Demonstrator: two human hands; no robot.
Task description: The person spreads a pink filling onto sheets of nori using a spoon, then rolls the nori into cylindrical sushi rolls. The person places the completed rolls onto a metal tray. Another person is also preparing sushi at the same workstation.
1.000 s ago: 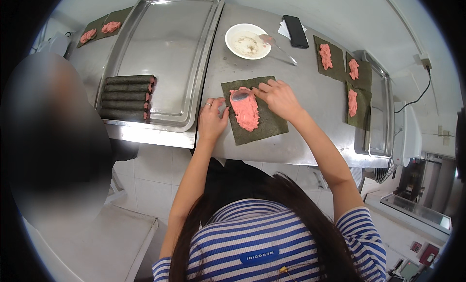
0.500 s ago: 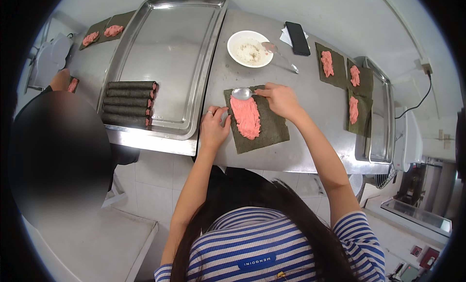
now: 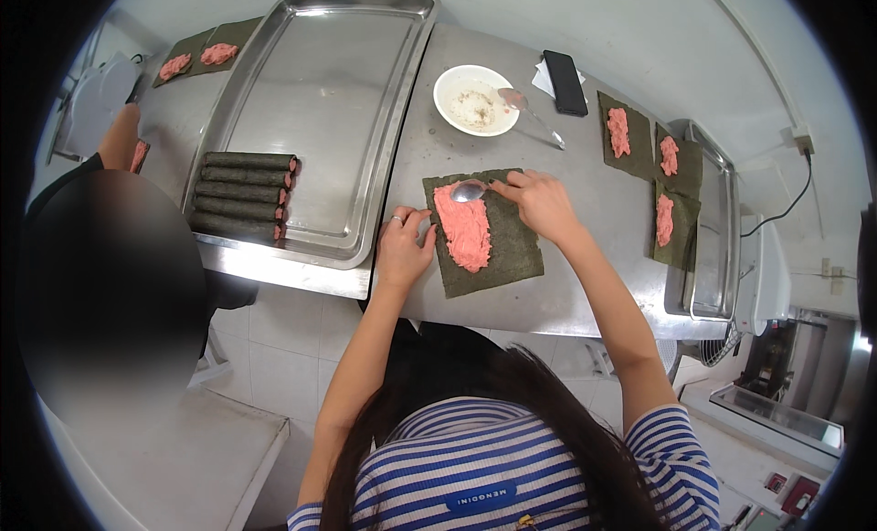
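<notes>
Changed from half a second ago: one spoon (image 3: pixel 469 191), shifted from the far left corner of the paste toward its far right corner, the paste's far left end now uncovered; right hand (image 3: pixel 539 205), moved along with it. Co-worker's arm (image 3: pixel 119 140), at left, reaches a little farther out. Unchanged: left hand (image 3: pixel 404 248), at the left edge of the sheet.

Right hand: thumb and fingers closed on the spoon's handle; bowl of the spoon at the paste, left of the fingertips. How firmly it presses cannot be told. Left hand: thumb and fingers apart, fingertips at the sheet's edge; a ring on one finger.

Seaweed sheet (image 3: pixel 512 257): dark green, flat on the steel table (image 3: pixel 566 298), between the two hands. Pink paste (image 3: pixel 467 237): one elongated patch on the left part of that sheet, just right of the left hand.

Containers. Large steel tray (image 3: pixel 343 83), left: five dark rolls (image 3: pixel 239 195) stacked side by side in the near left part, pink showing at their right ends. White bowl (image 3: pixel 442 100), beyond the sheet: cloudy contents with darker specks; second spoon (image 3: pixel 541 124) leaning over its right rim, handle on the table.

Also on the table: black phone (image 3: pixel 565 83) on white paper; at right, three sheets with paste (image 3: pixel 643 145).
</notes>
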